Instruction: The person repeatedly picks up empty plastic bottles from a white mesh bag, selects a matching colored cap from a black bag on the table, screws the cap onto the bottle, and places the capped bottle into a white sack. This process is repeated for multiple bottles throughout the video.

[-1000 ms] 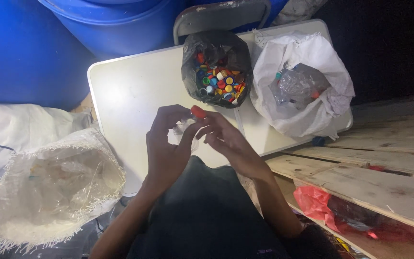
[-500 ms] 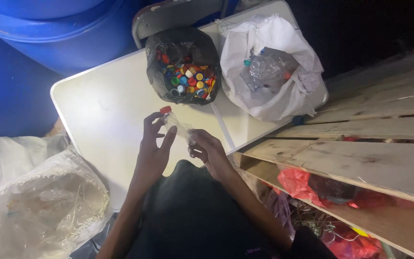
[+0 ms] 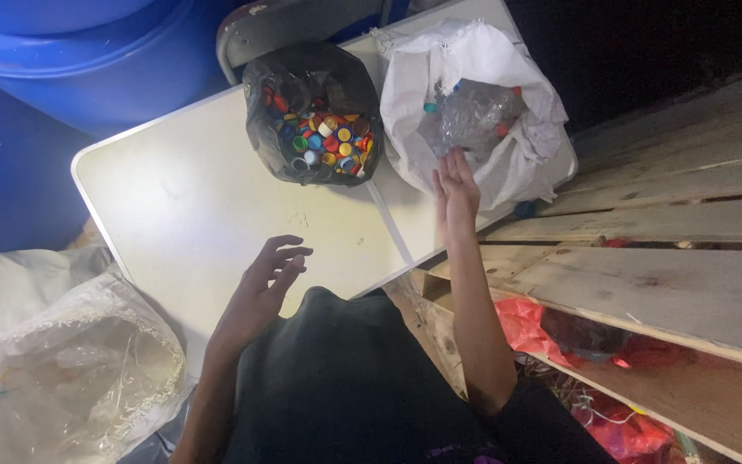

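Crushed clear bottles [image 3: 474, 116] heaped inside white bag [image 3: 483, 103], bag mouth open upward, resting on far right corner of white table [image 3: 199, 206]. Directly ahead of right hand [image 3: 455, 191], just beyond fingertips; nearly touching, contact not certain. Right hand released: fingers straight and together, palm empty, forearm running from body toward bag. Long axis of any single bottle not readable in the heap. Right hand far nearer to bottles than left; left well apart, down and to the left. Left hand [image 3: 264, 288] also released: fingers loosely spread and slightly curled, nothing held, hovering above near table edge. Black bag [image 3: 311, 112] of mixed coloured caps [image 3: 324, 137] to the left of right hand, touching white bag side by side, ahead and to the right of left hand. Blue drum [image 3: 70, 60] beyond table on the left side. Woven sack [image 3: 62, 369] below and left of left hand, off the table. Wooden pallet [image 3: 672, 249] to the right of right forearm, red plastic [image 3: 551, 331] under its slats.
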